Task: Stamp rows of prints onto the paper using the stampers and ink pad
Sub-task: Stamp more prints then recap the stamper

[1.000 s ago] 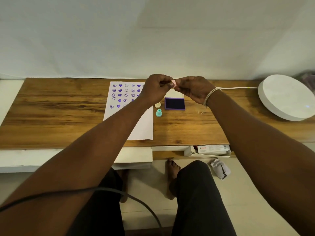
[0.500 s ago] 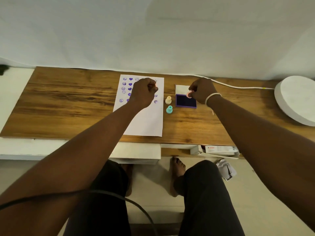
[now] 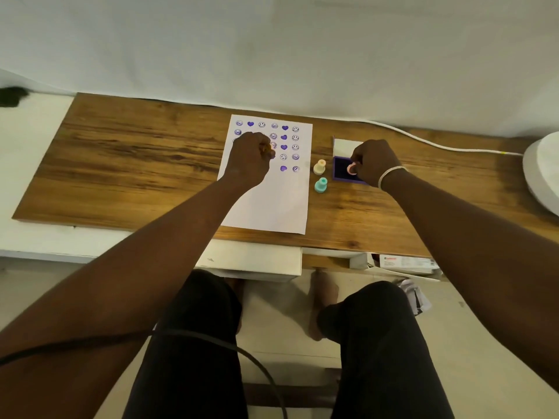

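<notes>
A white paper (image 3: pixel 266 204) lies on the wooden table (image 3: pixel 136 164), its upper part filled with rows of purple smiley and heart prints. My left hand (image 3: pixel 249 160) rests on the paper as a closed fist over the left prints, with a small orange piece showing at the fingertips. My right hand (image 3: pixel 376 161) holds a pink stamper (image 3: pixel 351 168) down on the dark purple ink pad (image 3: pixel 340 167). The pad's white lid (image 3: pixel 343 146) stands open behind it. A yellow stamper (image 3: pixel 319 166) and a teal stamper (image 3: pixel 321 185) stand upright between paper and pad.
A large white round object (image 3: pixel 541 176) sits at the table's right end, with a white cable (image 3: pixel 438 146) running along the back edge. Boxes (image 3: pixel 405 263) lie on a shelf under the table. A black cable (image 3: pixel 211 340) crosses my lap.
My hands, joined above the pad a second ago, have separated. The left fist went down onto the paper; the right hand brought the pink stamper onto the ink pad.
</notes>
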`<state>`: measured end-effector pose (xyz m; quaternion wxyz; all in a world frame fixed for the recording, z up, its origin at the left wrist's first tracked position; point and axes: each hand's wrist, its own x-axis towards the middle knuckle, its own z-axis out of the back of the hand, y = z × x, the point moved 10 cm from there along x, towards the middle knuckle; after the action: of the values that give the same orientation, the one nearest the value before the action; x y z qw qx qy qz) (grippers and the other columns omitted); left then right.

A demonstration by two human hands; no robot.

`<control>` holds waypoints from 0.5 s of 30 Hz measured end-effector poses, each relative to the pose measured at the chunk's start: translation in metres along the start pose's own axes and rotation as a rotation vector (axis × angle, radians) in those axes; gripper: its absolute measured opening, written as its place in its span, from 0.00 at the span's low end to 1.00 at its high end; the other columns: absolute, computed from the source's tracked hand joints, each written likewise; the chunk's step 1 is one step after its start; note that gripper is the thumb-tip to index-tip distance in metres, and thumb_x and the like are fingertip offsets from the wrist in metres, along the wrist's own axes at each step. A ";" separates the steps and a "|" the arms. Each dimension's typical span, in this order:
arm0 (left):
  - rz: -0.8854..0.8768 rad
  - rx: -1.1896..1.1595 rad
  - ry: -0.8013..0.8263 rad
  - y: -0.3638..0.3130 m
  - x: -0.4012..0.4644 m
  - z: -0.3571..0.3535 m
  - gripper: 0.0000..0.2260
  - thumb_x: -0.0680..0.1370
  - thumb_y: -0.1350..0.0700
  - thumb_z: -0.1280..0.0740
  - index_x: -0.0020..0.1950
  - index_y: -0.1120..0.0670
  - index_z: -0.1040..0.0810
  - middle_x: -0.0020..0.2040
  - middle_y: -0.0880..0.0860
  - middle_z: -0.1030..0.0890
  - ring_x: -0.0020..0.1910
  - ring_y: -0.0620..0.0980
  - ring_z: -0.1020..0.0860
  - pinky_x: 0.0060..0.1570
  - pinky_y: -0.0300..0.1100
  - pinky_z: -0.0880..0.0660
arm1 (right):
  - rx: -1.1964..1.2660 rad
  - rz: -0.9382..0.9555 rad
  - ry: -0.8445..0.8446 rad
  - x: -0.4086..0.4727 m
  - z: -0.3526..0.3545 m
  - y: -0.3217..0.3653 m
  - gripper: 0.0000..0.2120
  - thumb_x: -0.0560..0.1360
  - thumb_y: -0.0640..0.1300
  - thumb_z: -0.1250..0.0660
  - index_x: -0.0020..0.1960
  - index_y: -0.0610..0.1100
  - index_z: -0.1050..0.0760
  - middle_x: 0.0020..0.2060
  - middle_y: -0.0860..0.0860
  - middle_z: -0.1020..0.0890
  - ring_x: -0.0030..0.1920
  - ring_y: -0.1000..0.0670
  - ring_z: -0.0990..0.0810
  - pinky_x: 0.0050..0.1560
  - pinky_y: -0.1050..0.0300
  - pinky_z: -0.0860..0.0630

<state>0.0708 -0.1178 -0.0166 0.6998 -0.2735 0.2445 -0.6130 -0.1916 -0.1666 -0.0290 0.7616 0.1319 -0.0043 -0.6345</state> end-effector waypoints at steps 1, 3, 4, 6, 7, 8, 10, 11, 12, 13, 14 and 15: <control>0.009 -0.017 -0.008 0.003 0.000 0.000 0.11 0.78 0.61 0.32 0.59 0.62 0.21 0.55 0.57 0.17 0.52 0.51 0.19 0.52 0.32 0.32 | -0.012 0.005 0.001 0.000 -0.001 0.000 0.11 0.72 0.41 0.28 0.52 0.37 0.17 0.53 0.40 0.17 0.55 0.40 0.20 0.57 0.53 0.25; 0.024 -0.033 -0.011 0.009 -0.001 -0.001 0.11 0.78 0.60 0.31 0.60 0.61 0.21 0.55 0.57 0.17 0.52 0.50 0.19 0.53 0.33 0.31 | -0.033 0.023 0.013 0.003 -0.002 0.002 0.11 0.72 0.42 0.27 0.52 0.38 0.17 0.52 0.40 0.17 0.55 0.40 0.20 0.56 0.52 0.25; 0.027 -0.041 -0.007 0.011 -0.002 -0.003 0.12 0.78 0.60 0.31 0.60 0.61 0.21 0.55 0.57 0.17 0.54 0.52 0.19 0.55 0.35 0.30 | -0.035 0.027 0.017 0.004 -0.002 0.003 0.11 0.71 0.42 0.27 0.52 0.38 0.17 0.52 0.39 0.17 0.55 0.40 0.20 0.56 0.52 0.25; 0.026 -0.046 0.002 0.012 -0.002 -0.005 0.13 0.78 0.59 0.30 0.61 0.62 0.21 0.56 0.58 0.17 0.55 0.54 0.19 0.58 0.39 0.27 | -0.039 0.023 0.018 0.004 -0.004 0.004 0.11 0.71 0.42 0.27 0.51 0.38 0.17 0.51 0.39 0.17 0.54 0.39 0.20 0.55 0.52 0.25; 0.026 -0.041 0.005 0.014 -0.001 -0.007 0.13 0.78 0.58 0.30 0.61 0.61 0.21 0.56 0.58 0.17 0.55 0.54 0.20 0.58 0.40 0.27 | -0.040 0.018 0.014 0.004 -0.004 0.003 0.11 0.71 0.42 0.26 0.51 0.38 0.17 0.51 0.40 0.17 0.54 0.39 0.20 0.55 0.52 0.24; 0.026 -0.037 0.008 0.016 -0.001 -0.009 0.14 0.78 0.57 0.31 0.61 0.61 0.21 0.56 0.58 0.18 0.55 0.54 0.20 0.58 0.39 0.28 | -0.038 0.016 0.010 0.004 -0.005 0.003 0.10 0.71 0.41 0.27 0.51 0.38 0.17 0.51 0.40 0.17 0.54 0.39 0.20 0.55 0.52 0.24; 0.028 -0.035 0.014 0.018 0.000 -0.012 0.13 0.78 0.57 0.31 0.61 0.61 0.21 0.57 0.58 0.18 0.56 0.54 0.20 0.59 0.38 0.28 | -0.041 0.018 0.006 0.003 -0.006 0.003 0.09 0.71 0.40 0.28 0.49 0.38 0.16 0.50 0.40 0.16 0.54 0.39 0.20 0.55 0.52 0.24; 0.028 -0.038 0.012 0.019 0.001 -0.012 0.13 0.78 0.57 0.31 0.60 0.61 0.21 0.57 0.58 0.18 0.56 0.54 0.20 0.60 0.39 0.28 | -0.046 0.024 0.004 0.003 -0.006 0.005 0.08 0.72 0.40 0.28 0.49 0.39 0.16 0.50 0.40 0.16 0.54 0.39 0.20 0.56 0.52 0.24; 0.031 -0.044 0.009 0.020 0.000 -0.013 0.13 0.78 0.57 0.31 0.60 0.61 0.21 0.57 0.58 0.17 0.55 0.54 0.20 0.61 0.41 0.27 | -0.047 0.026 0.005 0.003 -0.007 0.006 0.08 0.72 0.40 0.29 0.48 0.39 0.16 0.50 0.40 0.16 0.54 0.39 0.20 0.56 0.52 0.24; 0.031 -0.051 0.007 0.021 0.000 -0.013 0.12 0.78 0.57 0.31 0.60 0.61 0.21 0.56 0.57 0.17 0.55 0.54 0.19 0.61 0.42 0.26 | -0.043 0.016 0.010 0.003 -0.009 0.006 0.07 0.72 0.40 0.29 0.48 0.40 0.16 0.50 0.41 0.16 0.54 0.40 0.20 0.56 0.53 0.24; 0.030 -0.057 0.003 0.022 0.000 -0.013 0.12 0.78 0.57 0.31 0.60 0.60 0.21 0.57 0.57 0.17 0.55 0.54 0.19 0.61 0.41 0.26 | -0.040 0.001 0.012 0.003 -0.009 0.006 0.07 0.72 0.40 0.29 0.48 0.40 0.16 0.50 0.41 0.16 0.54 0.40 0.20 0.56 0.53 0.24; 0.026 -0.058 0.001 0.022 0.000 -0.014 0.13 0.78 0.57 0.31 0.60 0.60 0.21 0.57 0.57 0.17 0.55 0.54 0.19 0.61 0.41 0.27 | -0.045 -0.011 0.018 0.003 -0.010 0.005 0.07 0.72 0.41 0.30 0.49 0.40 0.16 0.50 0.41 0.16 0.55 0.40 0.20 0.56 0.52 0.24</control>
<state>0.0768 -0.1165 -0.0417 0.6993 -0.2903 0.2660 -0.5966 -0.1845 -0.1667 -0.0381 0.7609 0.1203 0.0176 -0.6374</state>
